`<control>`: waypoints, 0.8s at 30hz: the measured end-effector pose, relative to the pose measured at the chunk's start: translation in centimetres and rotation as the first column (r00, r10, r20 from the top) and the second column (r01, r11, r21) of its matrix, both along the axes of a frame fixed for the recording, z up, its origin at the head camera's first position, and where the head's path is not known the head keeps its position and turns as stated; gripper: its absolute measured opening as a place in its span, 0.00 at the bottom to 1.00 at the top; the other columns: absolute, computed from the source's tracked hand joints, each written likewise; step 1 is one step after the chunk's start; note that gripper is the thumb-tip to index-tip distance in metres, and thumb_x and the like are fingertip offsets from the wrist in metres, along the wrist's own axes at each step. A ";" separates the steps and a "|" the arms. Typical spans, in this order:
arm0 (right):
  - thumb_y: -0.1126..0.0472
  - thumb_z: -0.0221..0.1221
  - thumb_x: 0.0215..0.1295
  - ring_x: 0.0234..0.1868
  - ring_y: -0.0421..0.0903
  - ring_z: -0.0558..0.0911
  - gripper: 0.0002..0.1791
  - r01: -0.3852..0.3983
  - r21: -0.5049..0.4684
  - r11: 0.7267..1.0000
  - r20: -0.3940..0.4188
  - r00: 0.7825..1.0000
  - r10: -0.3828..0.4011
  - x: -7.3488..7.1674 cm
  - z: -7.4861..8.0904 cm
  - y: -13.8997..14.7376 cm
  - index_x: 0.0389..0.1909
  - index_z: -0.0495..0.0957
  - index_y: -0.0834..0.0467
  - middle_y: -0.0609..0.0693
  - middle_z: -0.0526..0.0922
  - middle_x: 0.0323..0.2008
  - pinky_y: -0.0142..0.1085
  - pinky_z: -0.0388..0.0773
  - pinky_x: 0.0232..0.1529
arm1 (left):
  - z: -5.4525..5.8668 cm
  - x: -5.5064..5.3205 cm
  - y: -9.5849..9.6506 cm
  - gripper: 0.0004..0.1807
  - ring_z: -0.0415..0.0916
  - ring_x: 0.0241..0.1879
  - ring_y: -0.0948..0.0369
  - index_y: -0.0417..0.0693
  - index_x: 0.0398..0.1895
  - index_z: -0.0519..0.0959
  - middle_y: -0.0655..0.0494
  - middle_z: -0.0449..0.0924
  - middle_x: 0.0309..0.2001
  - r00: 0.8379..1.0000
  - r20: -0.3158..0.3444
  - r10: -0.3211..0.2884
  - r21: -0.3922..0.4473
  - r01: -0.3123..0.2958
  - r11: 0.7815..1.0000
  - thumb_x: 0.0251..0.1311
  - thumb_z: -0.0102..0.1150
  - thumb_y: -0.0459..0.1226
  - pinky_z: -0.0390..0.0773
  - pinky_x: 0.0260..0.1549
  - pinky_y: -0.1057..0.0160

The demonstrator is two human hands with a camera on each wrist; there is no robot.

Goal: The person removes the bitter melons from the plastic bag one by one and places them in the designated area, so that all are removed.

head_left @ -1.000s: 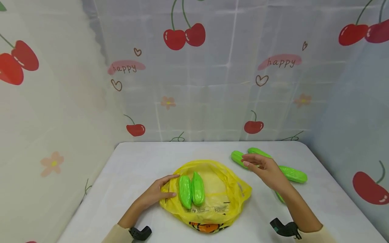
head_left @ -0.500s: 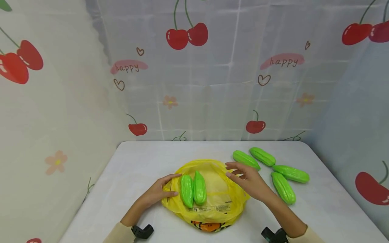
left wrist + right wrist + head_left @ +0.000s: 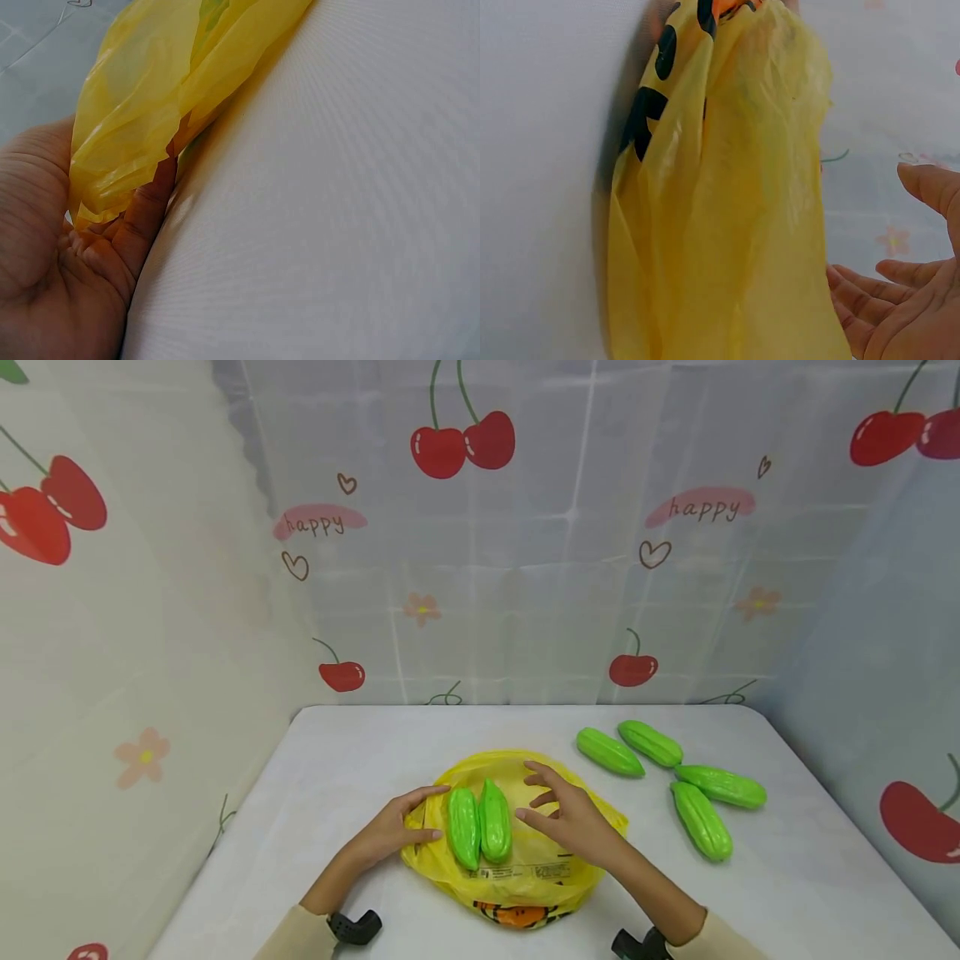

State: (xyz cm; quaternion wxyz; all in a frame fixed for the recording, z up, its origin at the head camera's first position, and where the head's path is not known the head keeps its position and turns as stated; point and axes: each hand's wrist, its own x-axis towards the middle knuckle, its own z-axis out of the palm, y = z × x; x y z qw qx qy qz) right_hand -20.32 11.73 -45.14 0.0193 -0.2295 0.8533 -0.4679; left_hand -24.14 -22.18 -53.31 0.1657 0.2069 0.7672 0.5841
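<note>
A yellow plastic bag (image 3: pixel 536 889) lies on the white table with its mouth spread wide. Inside, toward its left side, two shiny green plastic cucumbers (image 3: pixel 495 831) rest side by side. My left hand (image 3: pixel 393 828) holds the bag's left rim, and the left wrist view has the yellow film (image 3: pixel 150 97) between thumb and fingers. Over the right part of the bag hovers my right hand (image 3: pixel 573 818), its fingers spread, with nothing in it. In the right wrist view that hand (image 3: pixel 900 307) is beside the bag's outer wall (image 3: pixel 727 195).
Several more green cucumbers lie on the table right of the bag: one (image 3: pixel 610 752) at the back, another (image 3: pixel 651 743) beside it, and a pair (image 3: pixel 701 822) nearer. A curtain (image 3: pixel 525 568) printed with cherries encloses the table (image 3: pixel 360 743).
My right hand has moved left, from above the loose cucumbers to over the bag, uncovering them. The left hand stays at the bag's rim.
</note>
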 end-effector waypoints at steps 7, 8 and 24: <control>0.48 0.67 0.67 0.56 0.59 0.80 0.43 -0.044 -0.006 0.999 0.063 0.997 0.044 -0.1 -1.1 -1.7 0.78 0.58 0.53 0.63 0.70 0.68 0.45 0.82 0.44 | 0.2 0.1 0.0 0.38 0.76 0.59 0.53 0.55 0.75 0.67 0.49 0.64 0.74 1.000 -0.005 -0.006 0.001 0.006 1.000 0.62 0.71 0.37 0.79 0.53 0.63; 0.47 0.67 0.67 0.56 0.60 0.80 0.44 -0.042 -0.006 0.999 0.071 0.997 0.042 -0.2 -1.2 -1.9 0.78 0.58 0.53 0.63 0.70 0.69 0.46 0.82 0.44 | 0.2 0.1 0.0 0.38 0.76 0.60 0.54 0.55 0.75 0.67 0.50 0.64 0.74 1.000 -0.007 -0.005 0.000 0.005 1.000 0.61 0.71 0.37 0.79 0.54 0.63; 0.44 0.66 0.66 0.53 0.57 0.81 0.44 -0.113 0.080 0.990 0.056 0.993 0.109 -0.6 -2.2 -3.4 0.77 0.61 0.56 0.57 0.67 0.73 0.50 0.82 0.46 | 0.2 0.2 0.0 0.38 0.75 0.61 0.54 0.57 0.75 0.67 0.50 0.63 0.74 1.000 0.011 0.001 0.003 -0.001 1.000 0.62 0.71 0.38 0.79 0.54 0.63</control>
